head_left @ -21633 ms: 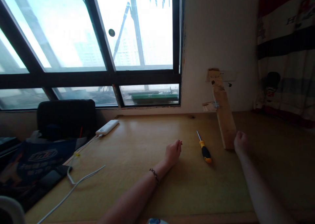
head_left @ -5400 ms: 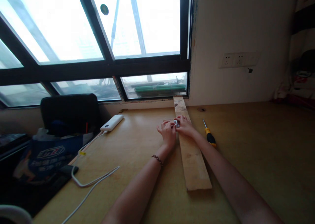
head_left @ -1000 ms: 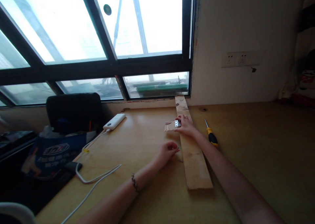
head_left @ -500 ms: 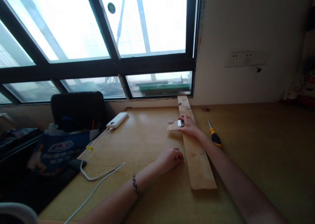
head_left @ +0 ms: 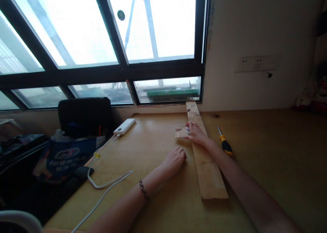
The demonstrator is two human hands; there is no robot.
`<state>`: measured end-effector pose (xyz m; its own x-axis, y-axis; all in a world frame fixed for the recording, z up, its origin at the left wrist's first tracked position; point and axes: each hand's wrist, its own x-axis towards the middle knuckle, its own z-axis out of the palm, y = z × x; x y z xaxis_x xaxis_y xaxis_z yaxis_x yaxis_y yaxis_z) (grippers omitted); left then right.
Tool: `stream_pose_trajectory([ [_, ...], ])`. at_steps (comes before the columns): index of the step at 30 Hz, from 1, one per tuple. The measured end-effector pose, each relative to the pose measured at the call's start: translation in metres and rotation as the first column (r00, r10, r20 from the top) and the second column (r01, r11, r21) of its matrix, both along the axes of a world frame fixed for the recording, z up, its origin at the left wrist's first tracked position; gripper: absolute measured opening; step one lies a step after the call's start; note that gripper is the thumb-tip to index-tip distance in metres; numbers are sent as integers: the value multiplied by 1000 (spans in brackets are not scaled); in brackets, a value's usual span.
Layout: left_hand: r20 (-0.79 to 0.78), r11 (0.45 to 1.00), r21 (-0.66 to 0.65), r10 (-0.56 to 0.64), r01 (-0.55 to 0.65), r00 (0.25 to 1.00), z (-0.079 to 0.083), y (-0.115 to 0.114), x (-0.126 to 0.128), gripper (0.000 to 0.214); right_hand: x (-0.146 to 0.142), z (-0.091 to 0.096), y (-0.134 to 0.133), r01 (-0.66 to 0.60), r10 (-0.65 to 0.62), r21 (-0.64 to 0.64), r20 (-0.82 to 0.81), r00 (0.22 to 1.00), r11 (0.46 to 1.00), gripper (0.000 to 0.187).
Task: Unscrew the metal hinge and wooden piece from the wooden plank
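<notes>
My right hand [head_left: 196, 133] is closed on a small silver metal hinge [head_left: 188, 130], which it holds over the long wooden board [head_left: 208, 168]. A short piece of wood [head_left: 180, 132] sticks out to the left from beside the board, under the hinge. My left hand [head_left: 175, 160] is just left of the board, low over the table, with its fingers pinched together. A tiny dark bit shows at its fingertips, too small to name. To the right of the board lies a screwdriver [head_left: 226, 145] with a yellow and black handle.
A white power bank [head_left: 124, 126] with a white cable [head_left: 109, 185] lies on the left of the wooden table [head_left: 268, 164]. Beyond the left edge stand a black chair [head_left: 85, 115] and a blue bag [head_left: 68, 158]. Window and wall border the table's back.
My left hand has moved forward, nearer to my right hand. The hinge has turned in my right hand and now shows a narrower side. The whole view has shifted slightly.
</notes>
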<state>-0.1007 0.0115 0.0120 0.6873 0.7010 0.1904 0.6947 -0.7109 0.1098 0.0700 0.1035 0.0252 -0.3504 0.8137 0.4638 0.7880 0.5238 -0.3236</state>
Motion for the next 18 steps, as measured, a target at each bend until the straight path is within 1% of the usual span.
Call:
stream_pose_trajectory([
  [2, 162, 995, -82, 63, -50, 985, -1, 5, -3, 15, -3, 1, -1, -13, 13, 25, 23, 1000, 1000, 57],
  [3, 260, 988, -133, 114, -82, 959, -2, 7, -4, 14, -5, 1, -2, -18, 17, 33, 31, 999, 999, 57],
  [4, 362, 975, -195, 171, -105, 916, -3, 10, -5, 13, -6, 3, -3, -22, 21, 39, 36, 999, 999, 57],
  [5, 465, 956, -270, 231, -112, 855, -5, 12, -5, 12, -7, 4, -4, -29, 28, 44, 39, 999, 999, 57],
  [6, 561, 929, -358, 295, -94, 774, -6, 15, -6, 13, -9, 5, -6, -37, 35, 49, 39, 999, 998, 57],
  [7, 643, 892, -449, 362, -51, 675, -7, 18, -6, 14, -9, 7, -7, -45, 43, 54, 38, 998, 998, 58],
  [9, 745, 809, -583, 499, 70, 442, -8, 25, -7, 16, -10, 9, -9, -59, 57, 64, 32, 998, 996, 59],
  [10, 765, 777, -618, 562, 116, 313, -9, 28, -8, 17, -10, 10, -10, -61, 60, 69, 26, 998, 996, 59],
  [12, 754, 738, -654, 653, 168, 70, -8, 36, -13, 20, -9, 11, -12, -64, 63, 78, 15, 998, 995, 59],
  [13, 729, 720, -668, 684, 189, -29, -8, 40, -16, 22, -9, 12, -13, -67, 67, 80, 11, 998, 994, 59],
  [14, 693, 696, -684, 714, 216, -106, -7, 43, -19, 24, -8, 12, -13, -72, 71, 82, 7, 997, 994, 58],
  [15, 653, 670, -701, 741, 245, -159, -6, 46, -22, 26, -8, 13, -14, -76, 76, 85, 2, 997, 994, 58],
  [16, 618, 644, -714, 764, 274, -186, -6, 48, -25, 28, -9, 14, -15, -80, 81, 88, -2, 997, 993, 58],
  [17, 593, 622, -723, 782, 300, -193, -5, 50, -26, 31, -10, 14, -16, -84, 85, 92, -6, 996, 992, 58],
  [18, 580, 606, -726, 794, 325, -185, -5, 51, -28, 35, -11, 15, -16, -87, 89, 95, -8, 996, 992, 58],
])
